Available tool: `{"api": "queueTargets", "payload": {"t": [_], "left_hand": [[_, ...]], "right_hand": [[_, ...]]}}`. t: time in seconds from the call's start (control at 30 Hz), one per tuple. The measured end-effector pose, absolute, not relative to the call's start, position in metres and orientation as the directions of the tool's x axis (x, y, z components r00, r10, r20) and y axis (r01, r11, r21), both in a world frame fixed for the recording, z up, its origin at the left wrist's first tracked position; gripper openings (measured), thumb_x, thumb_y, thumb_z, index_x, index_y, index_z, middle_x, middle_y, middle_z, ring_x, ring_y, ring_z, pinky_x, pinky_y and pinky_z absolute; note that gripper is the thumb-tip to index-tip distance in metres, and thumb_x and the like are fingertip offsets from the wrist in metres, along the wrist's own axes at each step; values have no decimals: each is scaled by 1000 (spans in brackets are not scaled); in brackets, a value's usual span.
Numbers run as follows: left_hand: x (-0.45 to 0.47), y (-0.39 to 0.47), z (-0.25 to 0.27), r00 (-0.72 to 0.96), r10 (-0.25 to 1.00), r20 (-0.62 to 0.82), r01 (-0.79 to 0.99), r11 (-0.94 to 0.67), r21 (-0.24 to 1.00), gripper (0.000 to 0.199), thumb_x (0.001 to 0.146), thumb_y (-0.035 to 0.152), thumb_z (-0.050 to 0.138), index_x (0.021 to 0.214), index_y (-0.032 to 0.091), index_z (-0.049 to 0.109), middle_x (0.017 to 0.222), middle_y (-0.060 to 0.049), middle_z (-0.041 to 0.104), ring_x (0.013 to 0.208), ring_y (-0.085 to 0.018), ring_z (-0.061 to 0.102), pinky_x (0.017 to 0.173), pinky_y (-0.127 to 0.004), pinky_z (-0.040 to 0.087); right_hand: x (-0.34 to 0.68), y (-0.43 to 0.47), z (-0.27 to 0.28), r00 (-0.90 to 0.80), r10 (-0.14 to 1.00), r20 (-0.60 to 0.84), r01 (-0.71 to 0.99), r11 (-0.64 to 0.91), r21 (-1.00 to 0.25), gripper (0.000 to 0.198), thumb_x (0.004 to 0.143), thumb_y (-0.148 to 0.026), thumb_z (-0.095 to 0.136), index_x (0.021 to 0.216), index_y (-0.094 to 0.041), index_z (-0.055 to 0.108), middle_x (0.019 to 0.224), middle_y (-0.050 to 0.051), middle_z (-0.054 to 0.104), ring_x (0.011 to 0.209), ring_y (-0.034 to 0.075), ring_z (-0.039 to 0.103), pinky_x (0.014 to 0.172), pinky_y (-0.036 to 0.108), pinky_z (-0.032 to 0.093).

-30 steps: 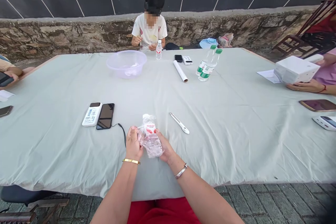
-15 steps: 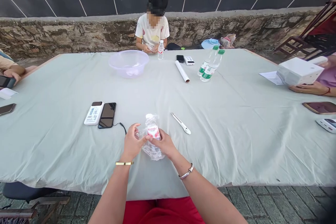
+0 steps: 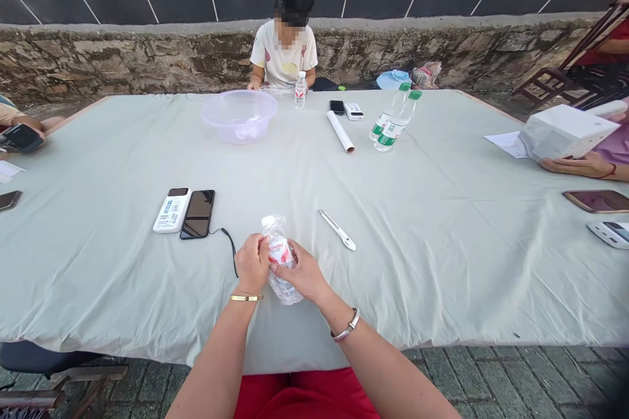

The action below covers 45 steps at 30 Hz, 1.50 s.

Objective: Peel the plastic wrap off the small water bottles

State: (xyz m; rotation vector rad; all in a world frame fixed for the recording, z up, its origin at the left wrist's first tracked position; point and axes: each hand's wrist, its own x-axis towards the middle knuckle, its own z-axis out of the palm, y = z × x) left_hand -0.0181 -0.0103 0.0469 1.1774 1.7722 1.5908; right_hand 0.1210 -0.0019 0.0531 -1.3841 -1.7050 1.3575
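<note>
A small plastic water bottle (image 3: pixel 280 250) with a red-and-white label lies in front of me, its white cap pointing away. Crinkled clear plastic film (image 3: pixel 287 293) is wrapped around it and bunches at its lower end. My right hand (image 3: pixel 305 270) grips the bottle from the right, thumb across the label. On the other side my left hand (image 3: pixel 252 264) is closed with curled fingers, pinching the film against the bottle's left side. A white utility knife (image 3: pixel 337 230) rests on the cloth to the right of the bottle.
Left of my hands lie a white power bank (image 3: pixel 171 211) and a black phone (image 3: pixel 197 215) with a strap. Farther off are a purple basin (image 3: pixel 238 118), a white roll (image 3: pixel 340 131) and green-capped bottles (image 3: pixel 393 127). A person (image 3: pixel 285 55) sits opposite; others sit at both sides.
My left hand has drawn in against the bottle and curled shut, and the film stretched out on the left is now wrapped close. The bottle has tilted slightly left.
</note>
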Motion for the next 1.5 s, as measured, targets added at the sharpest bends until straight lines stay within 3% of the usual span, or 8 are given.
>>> {"api": "queueTargets", "payload": {"t": [0.27,0.47,0.6,0.7,0.8,1.0,1.2,1.5], "left_hand": [[-33,-14,35,-428,797,426,652,-55,757,26,84,40,50,69,20,55,59,1,56,52,-13,49,55,-24,37],[-51,-15,46,-153,945,290,776,-67,627,33,83,48,54,98,20,62,55,5,52,49,-12,49,53,-23,37],[-59,-12,54,25,952,304,815,-196,546,26,91,34,44,84,21,65,70,-2,64,64,-14,57,59,-24,38],[-52,-12,55,-129,898,420,812,-148,565,24,88,32,47,77,20,64,69,-4,61,67,-16,56,61,-26,40],[-41,-9,53,-452,805,385,626,-21,779,19,83,34,53,72,19,58,73,-5,58,66,-16,56,58,-26,44],[-44,6,44,-746,635,-201,-190,86,978,19,84,39,51,78,21,45,59,8,46,38,-7,40,37,-19,35],[-39,-14,46,-348,729,-590,-555,347,756,47,82,65,43,97,21,48,77,-2,61,58,-16,64,50,-29,52],[2,-37,36,-61,785,-616,-409,544,733,37,67,45,74,68,18,49,50,5,53,44,-12,57,40,-21,46]], "right_hand": [[118,-5,61,-272,936,-226,525,-53,-850,63,67,-47,69,122,-21,52,109,7,63,100,24,58,83,34,43],[115,-8,73,-225,944,-243,715,-9,-699,72,74,-47,63,136,-20,40,120,12,56,108,27,54,88,36,41],[115,-10,74,-254,934,-253,732,14,-681,71,74,-46,64,136,-21,40,118,11,57,107,26,55,85,34,41],[114,-10,71,-259,934,-247,719,15,-695,71,73,-45,64,135,-21,41,117,11,58,106,26,56,86,35,41],[115,-9,65,-253,942,-219,662,4,-750,64,74,-45,63,130,-20,46,112,11,60,103,26,57,85,35,41],[119,-5,57,-317,938,-138,292,-42,-955,47,73,-41,65,114,-21,56,101,4,65,91,21,60,79,32,46],[121,3,53,-205,973,-104,200,-62,-978,43,73,-41,63,110,-21,57,98,2,67,88,20,61,79,33,47],[127,10,43,57,995,-77,390,-93,-916,72,65,-51,69,127,-20,50,117,9,63,104,26,58,90,40,44]]}}
